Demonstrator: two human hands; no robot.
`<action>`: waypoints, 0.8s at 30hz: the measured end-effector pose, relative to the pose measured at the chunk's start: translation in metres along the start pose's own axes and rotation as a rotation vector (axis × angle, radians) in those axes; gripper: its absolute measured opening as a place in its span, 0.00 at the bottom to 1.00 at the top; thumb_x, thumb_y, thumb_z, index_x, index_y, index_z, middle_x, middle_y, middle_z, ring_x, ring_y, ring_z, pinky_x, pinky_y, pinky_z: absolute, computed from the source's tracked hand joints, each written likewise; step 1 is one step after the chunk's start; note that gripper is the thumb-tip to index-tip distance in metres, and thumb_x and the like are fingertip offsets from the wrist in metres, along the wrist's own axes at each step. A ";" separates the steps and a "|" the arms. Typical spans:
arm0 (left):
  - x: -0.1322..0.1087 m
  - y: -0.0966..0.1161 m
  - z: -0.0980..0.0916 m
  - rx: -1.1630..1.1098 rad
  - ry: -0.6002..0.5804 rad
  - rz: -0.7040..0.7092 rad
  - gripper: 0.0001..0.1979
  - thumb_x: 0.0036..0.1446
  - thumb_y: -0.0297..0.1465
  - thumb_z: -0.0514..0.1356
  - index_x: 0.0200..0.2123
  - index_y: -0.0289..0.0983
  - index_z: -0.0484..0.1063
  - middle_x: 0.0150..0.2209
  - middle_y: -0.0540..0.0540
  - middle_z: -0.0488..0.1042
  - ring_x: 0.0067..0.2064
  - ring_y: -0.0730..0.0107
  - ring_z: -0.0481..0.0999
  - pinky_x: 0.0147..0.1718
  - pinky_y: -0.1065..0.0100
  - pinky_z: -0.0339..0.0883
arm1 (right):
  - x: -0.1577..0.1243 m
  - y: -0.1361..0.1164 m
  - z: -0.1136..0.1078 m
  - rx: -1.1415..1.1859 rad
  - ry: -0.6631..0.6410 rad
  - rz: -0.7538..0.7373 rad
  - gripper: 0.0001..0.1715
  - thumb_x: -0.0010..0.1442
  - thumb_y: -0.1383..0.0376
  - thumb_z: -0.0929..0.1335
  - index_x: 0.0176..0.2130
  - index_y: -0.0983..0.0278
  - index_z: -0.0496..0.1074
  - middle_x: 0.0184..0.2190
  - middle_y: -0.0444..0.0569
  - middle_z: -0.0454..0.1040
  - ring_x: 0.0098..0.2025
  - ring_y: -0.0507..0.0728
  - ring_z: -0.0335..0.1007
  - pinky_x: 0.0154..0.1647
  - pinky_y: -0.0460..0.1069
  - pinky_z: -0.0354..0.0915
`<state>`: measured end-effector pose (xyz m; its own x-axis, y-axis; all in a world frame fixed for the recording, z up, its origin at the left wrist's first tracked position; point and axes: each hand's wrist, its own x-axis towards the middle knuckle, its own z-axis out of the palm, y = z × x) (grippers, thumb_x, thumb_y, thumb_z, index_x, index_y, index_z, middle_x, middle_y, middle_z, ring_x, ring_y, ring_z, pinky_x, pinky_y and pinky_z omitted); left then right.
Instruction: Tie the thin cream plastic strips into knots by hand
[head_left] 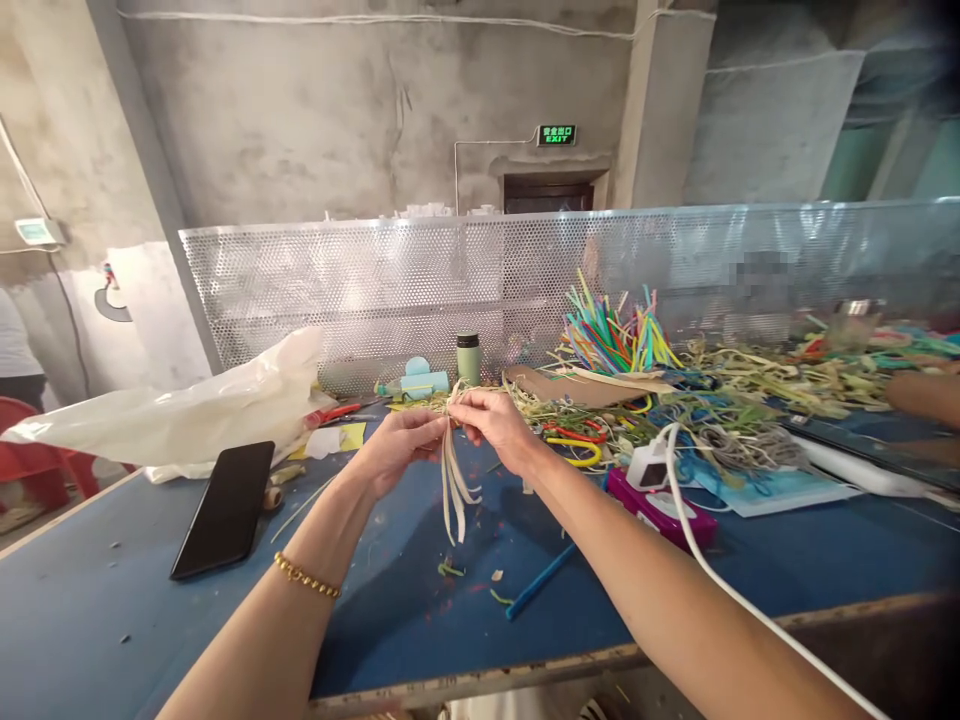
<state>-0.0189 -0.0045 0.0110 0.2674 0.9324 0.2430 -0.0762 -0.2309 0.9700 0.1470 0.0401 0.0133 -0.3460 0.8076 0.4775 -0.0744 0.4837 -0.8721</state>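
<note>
Above the blue table, a small bundle of pale straw strips (454, 482) hangs down from between my two hands. My left hand (401, 445) pinches it from the left, thumb against fingers. From the right, my right hand (495, 422) pinches the same bundle near its top, and the fingertips of both hands nearly meet there. Short strip ends stick up above the fingers. Beneath the bundle lie green scraps (450, 570) and a blue stick (540, 582).
A black phone (225, 510) lies at left beside a plastic bag (172, 405). Behind stand a green bottle (468, 358) and colourful pipe cleaners (615, 330). At right are a magenta power strip (660, 508), a white cable (720, 575), loose straw (780, 380) and another person's arm (926, 400).
</note>
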 end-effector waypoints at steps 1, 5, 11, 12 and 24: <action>0.000 -0.002 0.000 0.029 0.017 0.012 0.15 0.50 0.40 0.68 0.31 0.31 0.77 0.27 0.45 0.73 0.29 0.72 0.68 0.30 0.69 0.60 | 0.000 0.001 0.001 -0.007 -0.013 -0.002 0.14 0.52 0.58 0.71 0.25 0.65 0.69 0.14 0.38 0.63 0.17 0.47 0.55 0.17 0.43 0.52; 0.002 -0.005 -0.001 0.094 0.094 0.046 0.14 0.46 0.37 0.69 0.24 0.31 0.76 0.21 0.50 0.68 0.24 0.78 0.59 0.25 0.70 0.52 | -0.002 0.003 0.005 0.006 -0.078 -0.014 0.11 0.53 0.59 0.71 0.28 0.66 0.71 0.15 0.38 0.64 0.17 0.47 0.57 0.17 0.43 0.54; -0.002 -0.002 0.001 0.280 0.030 0.030 0.10 0.46 0.35 0.66 0.23 0.32 0.76 0.21 0.50 0.67 0.24 0.76 0.59 0.26 0.68 0.51 | -0.005 0.000 0.007 0.027 -0.163 0.010 0.08 0.53 0.63 0.70 0.27 0.64 0.68 0.13 0.36 0.62 0.14 0.46 0.53 0.15 0.42 0.50; -0.003 -0.001 0.001 0.342 0.016 0.019 0.09 0.45 0.34 0.66 0.23 0.33 0.75 0.20 0.51 0.65 0.24 0.76 0.58 0.25 0.69 0.50 | -0.005 -0.001 0.006 0.020 -0.154 0.006 0.09 0.53 0.63 0.70 0.26 0.64 0.67 0.13 0.36 0.61 0.14 0.46 0.52 0.14 0.42 0.49; -0.006 0.001 -0.007 0.351 0.037 -0.093 0.14 0.42 0.39 0.69 0.26 0.33 0.78 0.20 0.50 0.66 0.24 0.75 0.59 0.24 0.69 0.51 | 0.002 -0.012 -0.019 -0.397 0.164 -0.374 0.09 0.61 0.66 0.64 0.37 0.65 0.74 0.33 0.49 0.75 0.28 0.50 0.68 0.28 0.45 0.64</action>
<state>-0.0275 -0.0083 0.0110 0.2218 0.9620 0.1592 0.2830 -0.2198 0.9336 0.1646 0.0424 0.0272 -0.2118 0.5834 0.7841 0.2041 0.8110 -0.5483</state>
